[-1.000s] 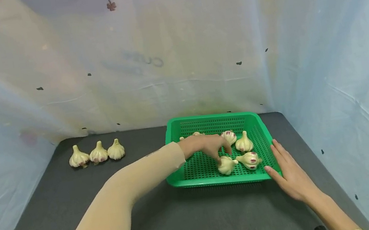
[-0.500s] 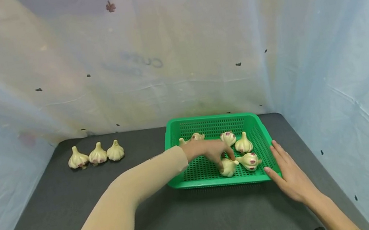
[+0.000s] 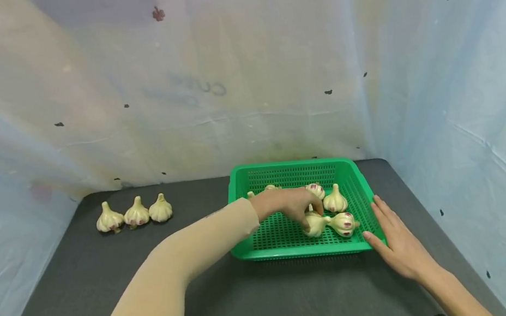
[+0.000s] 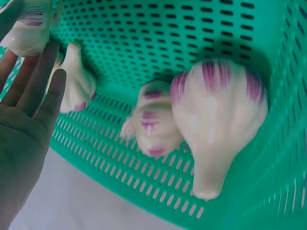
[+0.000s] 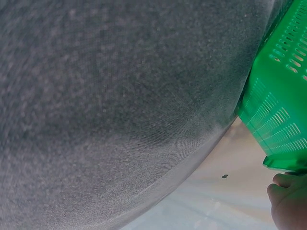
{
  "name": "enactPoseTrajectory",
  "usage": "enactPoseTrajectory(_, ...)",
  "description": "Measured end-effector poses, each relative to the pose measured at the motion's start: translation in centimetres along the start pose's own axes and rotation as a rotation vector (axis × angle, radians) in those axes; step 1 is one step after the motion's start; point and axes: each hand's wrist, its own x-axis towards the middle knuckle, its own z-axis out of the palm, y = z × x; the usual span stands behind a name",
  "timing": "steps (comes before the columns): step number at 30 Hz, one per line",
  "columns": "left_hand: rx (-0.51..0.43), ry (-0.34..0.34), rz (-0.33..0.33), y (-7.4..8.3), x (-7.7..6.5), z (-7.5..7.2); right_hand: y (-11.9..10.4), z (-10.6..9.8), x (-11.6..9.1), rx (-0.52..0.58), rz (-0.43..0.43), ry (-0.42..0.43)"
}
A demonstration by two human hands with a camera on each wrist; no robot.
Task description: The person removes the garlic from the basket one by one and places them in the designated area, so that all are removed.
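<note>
My left hand (image 3: 294, 202) reaches into a green plastic basket (image 3: 292, 251) and grips a garlic bulb (image 3: 314, 226) near its front side. In the left wrist view, the thumb and fingers lie around that bulb (image 4: 29, 34) at the upper left. Touching or close to its stem is another garlic bulb (image 3: 344, 225), with purple marks. Behind these sit an upright garlic bulb (image 3: 335, 200) and a purple-marked one (image 3: 316, 190). More bulbs at the basket's left are partly covered by my left arm. My right hand (image 3: 400, 245) rests with extended fingers against the basket's right front corner.
Three garlic bulbs (image 3: 136, 213) stand in a row at the back left of the dark grey table (image 3: 277, 309). Pale plastic sheeting (image 3: 239, 71) hangs behind the table and along both sides.
My left hand has come down on the front garlic bulb and its fingers have closed around it. That bulb has shifted slightly right. The right hand stays at the basket.
</note>
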Motion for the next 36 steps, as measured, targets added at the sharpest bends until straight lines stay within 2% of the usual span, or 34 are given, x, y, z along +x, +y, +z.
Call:
enactPoseTrajectory(7, -0.014, 0.066, -0.016, -0.1, -1.2, -1.3, -0.1, -0.1, 0.0, -0.002, 0.001, -0.006)
enactPoseTrajectory(19, -0.087, 0.231, -0.033, -0.6, -4.1, -3.2, 0.1, 0.0, 0.0, 0.003, 0.003, -0.006)
enactPoseTrajectory(30, -0.137, 0.426, 0.004, -1.5, -7.4, -3.5, -0.1, 0.1, 0.0, 0.017, 0.000, -0.008)
enactPoseTrajectory(36, -0.195, 0.525, 0.015, -2.2, -9.2, -3.1, 0.0, 0.2, 0.0, 0.021, -0.006, 0.000)
